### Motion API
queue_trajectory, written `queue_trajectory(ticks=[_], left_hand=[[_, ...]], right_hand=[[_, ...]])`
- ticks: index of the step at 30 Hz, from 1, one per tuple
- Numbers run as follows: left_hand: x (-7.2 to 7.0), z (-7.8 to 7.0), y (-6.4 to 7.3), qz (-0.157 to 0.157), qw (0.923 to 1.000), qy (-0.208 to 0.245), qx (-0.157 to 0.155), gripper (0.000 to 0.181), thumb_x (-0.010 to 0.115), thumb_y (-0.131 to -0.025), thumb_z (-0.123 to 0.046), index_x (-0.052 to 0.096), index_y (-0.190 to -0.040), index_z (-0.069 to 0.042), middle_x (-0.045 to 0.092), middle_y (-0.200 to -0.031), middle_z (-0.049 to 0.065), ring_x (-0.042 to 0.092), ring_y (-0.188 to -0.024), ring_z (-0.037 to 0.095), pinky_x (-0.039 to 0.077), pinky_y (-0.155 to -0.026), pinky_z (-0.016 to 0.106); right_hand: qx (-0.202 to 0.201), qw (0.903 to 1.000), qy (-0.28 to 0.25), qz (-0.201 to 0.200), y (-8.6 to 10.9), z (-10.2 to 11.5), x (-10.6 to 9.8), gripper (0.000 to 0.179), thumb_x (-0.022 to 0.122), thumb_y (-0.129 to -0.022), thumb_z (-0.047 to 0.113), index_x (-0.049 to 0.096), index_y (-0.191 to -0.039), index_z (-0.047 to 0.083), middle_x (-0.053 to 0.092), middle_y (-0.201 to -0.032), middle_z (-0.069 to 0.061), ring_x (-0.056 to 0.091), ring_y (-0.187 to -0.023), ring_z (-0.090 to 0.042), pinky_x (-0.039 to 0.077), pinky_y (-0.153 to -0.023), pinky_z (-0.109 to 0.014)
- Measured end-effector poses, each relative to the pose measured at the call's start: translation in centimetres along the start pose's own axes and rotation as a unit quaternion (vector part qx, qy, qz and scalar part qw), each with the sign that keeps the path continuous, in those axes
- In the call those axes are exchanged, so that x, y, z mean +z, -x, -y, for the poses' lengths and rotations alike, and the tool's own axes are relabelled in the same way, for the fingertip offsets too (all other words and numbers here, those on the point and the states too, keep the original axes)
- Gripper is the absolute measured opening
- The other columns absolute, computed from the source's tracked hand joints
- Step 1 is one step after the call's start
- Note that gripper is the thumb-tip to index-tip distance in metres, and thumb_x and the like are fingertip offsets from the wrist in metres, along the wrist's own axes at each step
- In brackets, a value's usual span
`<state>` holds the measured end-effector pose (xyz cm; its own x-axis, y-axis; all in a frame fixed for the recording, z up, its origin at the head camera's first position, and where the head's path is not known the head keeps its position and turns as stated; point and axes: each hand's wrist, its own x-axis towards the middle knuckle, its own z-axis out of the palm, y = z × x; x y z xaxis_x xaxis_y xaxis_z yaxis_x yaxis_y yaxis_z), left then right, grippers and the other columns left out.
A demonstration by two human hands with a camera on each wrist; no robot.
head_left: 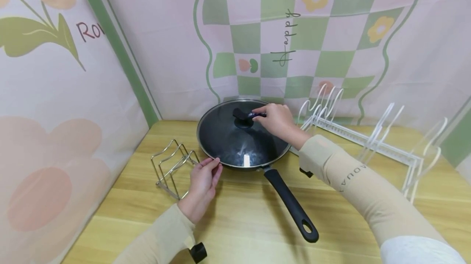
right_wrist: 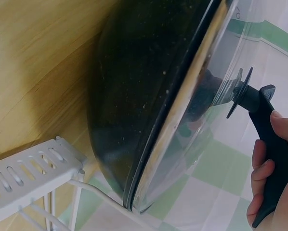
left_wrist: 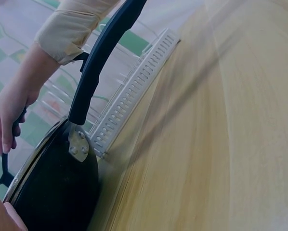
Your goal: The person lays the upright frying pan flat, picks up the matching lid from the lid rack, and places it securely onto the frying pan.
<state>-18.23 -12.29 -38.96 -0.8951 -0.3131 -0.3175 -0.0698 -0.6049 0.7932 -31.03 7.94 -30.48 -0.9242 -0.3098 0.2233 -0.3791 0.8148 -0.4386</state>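
Note:
A black wok (left_wrist: 57, 178) with a long black handle (head_left: 290, 204) sits on the wooden table. A glass lid (head_left: 224, 145) with a metal rim covers it. My right hand (head_left: 276, 119) grips the lid's black handle (right_wrist: 274, 159), fingers curled round it in the right wrist view. At the wok's near left edge, my left hand (head_left: 204, 180) has thumb and forefinger together on the rim, pinching it. Only a bit of that hand shows in the left wrist view, so its exact hold on wok or lid is partly hidden.
A small metal wire rack (head_left: 173, 168) stands left of the wok, close to my left hand. To the right lies a white rack (head_left: 368, 139) with upright wire loops, partly behind my right sleeve. Printed cloth (head_left: 176, 51) hangs behind the table (head_left: 243, 223).

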Motion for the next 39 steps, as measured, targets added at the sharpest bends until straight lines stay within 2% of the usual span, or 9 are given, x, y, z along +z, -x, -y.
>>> queue_trajectory(ticks=[9,17,23,32,39], left_hand=[[-0.3,-0.2,-0.2,0.006,0.9999,0.005,-0.008,0.017,0.060,-0.093,0.014,0.053,-0.104,0.003,0.060,-0.090,0.007,0.062,-0.076,0.010,0.058,-0.078,0.020],[-0.6,-0.4,-0.4,0.019,0.9997,-0.009,-0.013,0.016,0.060,-0.094,0.013,0.052,-0.102,0.002,0.059,-0.089,0.007,0.062,-0.077,0.011,0.058,-0.080,0.020],[-0.8,-0.5,-0.6,0.025,0.9995,-0.015,-0.012,0.017,0.058,-0.094,0.014,0.050,-0.102,0.002,0.059,-0.088,0.006,0.063,-0.076,0.010,0.058,-0.079,0.019],[-1.1,-0.7,-0.7,0.040,0.9987,-0.029,-0.012,0.018,0.059,-0.095,0.013,0.050,-0.106,0.003,0.061,-0.089,0.006,0.064,-0.077,0.010,0.058,-0.080,0.019],[-1.0,-0.7,-0.6,0.039,0.9988,-0.026,-0.012,0.018,0.059,-0.095,0.013,0.049,-0.103,0.001,0.062,-0.086,0.005,0.064,-0.074,0.009,0.058,-0.078,0.019]], right_hand=[[-0.001,1.0000,0.002,0.005,-0.2,-0.1,0.1,0.033,0.071,-0.099,0.028,0.073,-0.128,0.013,0.052,-0.047,-0.002,0.043,-0.047,-0.021,0.036,-0.094,-0.046],[0.005,0.9999,0.000,0.010,-0.3,-0.1,0.3,0.033,0.071,-0.099,0.028,0.073,-0.128,0.013,0.053,-0.047,-0.002,0.044,-0.047,-0.021,0.037,-0.099,-0.047],[0.003,0.9999,0.000,0.013,-0.4,-0.1,0.3,0.032,0.071,-0.099,0.028,0.073,-0.128,0.013,0.053,-0.047,-0.002,0.042,-0.045,-0.019,0.037,-0.094,-0.046],[0.009,0.9997,-0.007,0.019,-0.4,0.1,0.3,0.032,0.070,-0.100,0.027,0.073,-0.128,0.013,0.056,-0.051,-0.002,0.047,-0.051,-0.023,0.036,-0.094,-0.045],[0.014,0.9996,-0.011,0.020,-0.5,0.0,0.3,0.032,0.070,-0.100,0.027,0.073,-0.128,0.013,0.056,-0.052,-0.002,0.047,-0.054,-0.023,0.036,-0.091,-0.044]])
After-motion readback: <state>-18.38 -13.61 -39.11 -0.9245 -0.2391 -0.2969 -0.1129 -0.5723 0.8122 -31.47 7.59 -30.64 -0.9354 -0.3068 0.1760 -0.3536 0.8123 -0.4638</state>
